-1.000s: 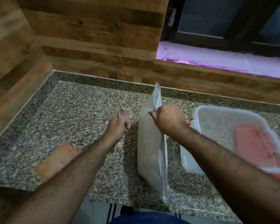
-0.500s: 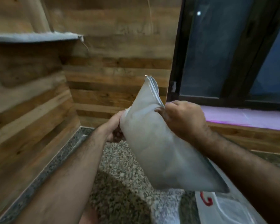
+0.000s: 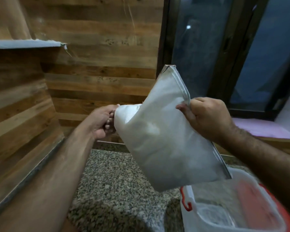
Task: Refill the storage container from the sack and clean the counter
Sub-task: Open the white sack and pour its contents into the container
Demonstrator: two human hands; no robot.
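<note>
Since the earlier frames, the sack (image 3: 164, 141) had gone from standing on the table (image 3: 117, 190) to being lifted clear of it and tipped over, and in the last half second its lower corner had swung out over the storage container (image 3: 191, 213), which had come further into view at the lower right. The left hand (image 3: 101, 122), which a second before lay apart from the sack on the table, had closed round the sack's left, bottom end, fingers curled under the plastic. The right hand (image 3: 206, 118) pinched the sack's zip-sealed edge, thumb on the near face, fingers behind. The sack was of translucent white plastic, held in the air between both hands, slanting from its upper corner near the window frame (image 3: 164, 47) down toward the right. Its lowest corner hung just above the container's near rim; whether it touched could not be told. Whether the seal was parted could not be told either.

The storage container was clear plastic with a red clasp (image 3: 185, 200) on its left end, standing on the speckled granite table at the lower right, with something red showing through it. Wood-panelled walls (image 3: 99, 47) met in the corner behind, with a shelf (image 3: 23, 43) at the upper left.
</note>
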